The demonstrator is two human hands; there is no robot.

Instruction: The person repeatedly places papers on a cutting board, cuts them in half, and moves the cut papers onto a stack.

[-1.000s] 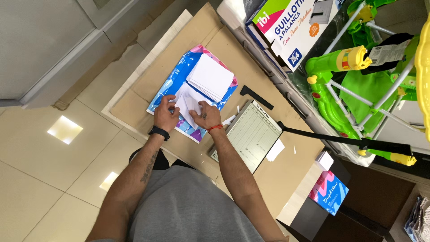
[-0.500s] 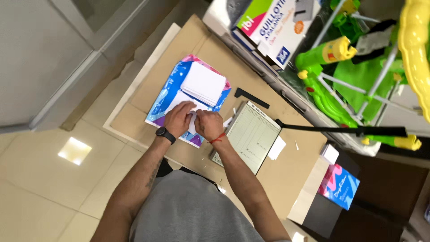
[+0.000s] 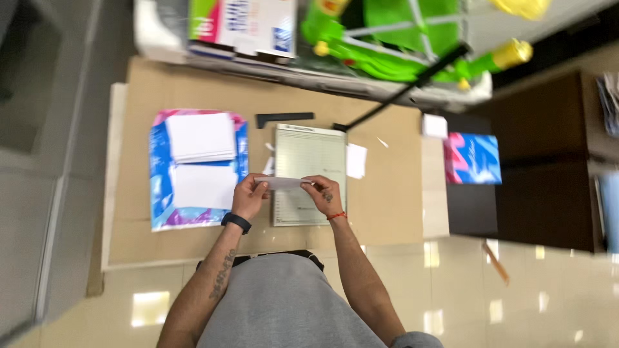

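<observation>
Currently both the left hand (image 3: 248,196) and right hand (image 3: 320,191) pinch a thin white paper stack (image 3: 279,183) above the grey paper-cutter board's (image 3: 308,154) near edge, where uneven grip could skew sheets.

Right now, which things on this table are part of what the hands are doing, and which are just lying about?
In use:
paper strip, held by left hand and right hand
paper cutter board
white paper stacks

Lying about:
black bar
green toy
printed box
pink-and-blue packet
</observation>
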